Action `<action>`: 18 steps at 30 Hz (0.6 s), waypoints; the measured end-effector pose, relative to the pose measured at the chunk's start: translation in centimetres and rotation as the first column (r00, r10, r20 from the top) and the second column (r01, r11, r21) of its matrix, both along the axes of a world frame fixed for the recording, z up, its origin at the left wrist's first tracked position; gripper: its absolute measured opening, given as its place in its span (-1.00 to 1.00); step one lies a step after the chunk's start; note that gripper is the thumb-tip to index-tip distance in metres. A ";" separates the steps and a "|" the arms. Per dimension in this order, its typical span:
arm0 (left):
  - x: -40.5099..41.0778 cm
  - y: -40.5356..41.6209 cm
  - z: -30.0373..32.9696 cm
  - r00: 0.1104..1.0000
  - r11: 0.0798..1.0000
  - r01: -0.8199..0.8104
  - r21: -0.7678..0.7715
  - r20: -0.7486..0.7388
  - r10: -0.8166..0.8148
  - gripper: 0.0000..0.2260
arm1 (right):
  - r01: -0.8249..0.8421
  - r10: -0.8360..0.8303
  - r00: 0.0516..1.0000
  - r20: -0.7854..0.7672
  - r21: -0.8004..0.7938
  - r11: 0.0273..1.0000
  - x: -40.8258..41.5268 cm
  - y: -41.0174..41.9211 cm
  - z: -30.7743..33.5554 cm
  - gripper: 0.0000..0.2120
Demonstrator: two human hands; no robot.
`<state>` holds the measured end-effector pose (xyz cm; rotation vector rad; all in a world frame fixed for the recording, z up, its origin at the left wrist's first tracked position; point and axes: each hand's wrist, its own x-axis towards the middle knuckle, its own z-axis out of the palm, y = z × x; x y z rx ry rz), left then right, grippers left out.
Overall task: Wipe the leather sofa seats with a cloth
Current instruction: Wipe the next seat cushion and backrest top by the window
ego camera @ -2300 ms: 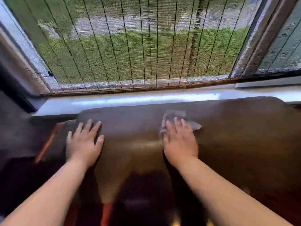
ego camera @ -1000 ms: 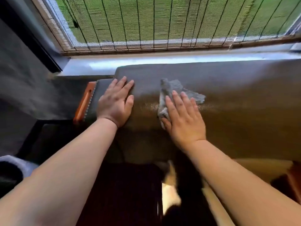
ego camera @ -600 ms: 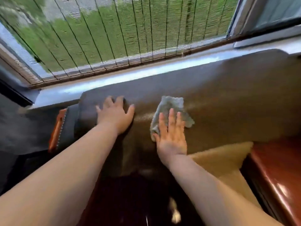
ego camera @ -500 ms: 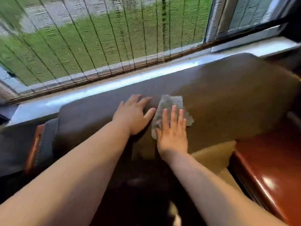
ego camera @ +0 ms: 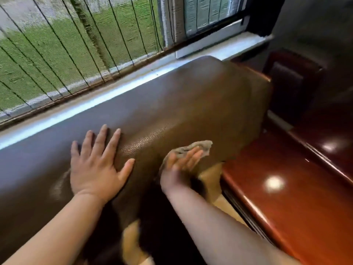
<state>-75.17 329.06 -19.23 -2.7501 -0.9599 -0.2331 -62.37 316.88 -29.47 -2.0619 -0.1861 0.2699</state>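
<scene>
Both hands are flat: the left hand (ego camera: 96, 170) is pressed, fingers straight, on the sofa backrest (ego camera: 191, 111) top, while the cloth (ego camera: 193, 151) is pinned under the right hand (ego camera: 180, 167) — now shifted down the front face toward the backrest's right end, so little remains unwiped there.

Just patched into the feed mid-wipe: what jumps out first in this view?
Two bare forearms reach over a brown leather sofa back below a window blind. The left hand lies flat, fingers spread, on the leather; the right hand presses a grey cloth against its front face. A glossy red-brown wooden surface gleams on the right.
</scene>
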 end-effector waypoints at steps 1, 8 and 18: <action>0.0 0.0 -0.1 1.000 1.000 0.006 0.006 0.018 -0.006 -0.22 | 0.136 -0.136 0.991 0.001 0.021 0.991 3.6 0.0 0.8 -0.14; 0.1 -0.2 -0.3 0.997 1.000 0.009 0.002 0.071 -0.009 -0.22 | 0.257 -0.257 0.966 -0.026 0.018 0.966 9.4 -0.5 3.3 -0.08; 3.9 -0.9 4.5 0.999 0.993 -0.040 -0.112 -0.041 0.035 -0.29 | 0.133 -0.149 0.978 -0.148 -0.112 0.985 15.7 -3.5 5.5 -0.19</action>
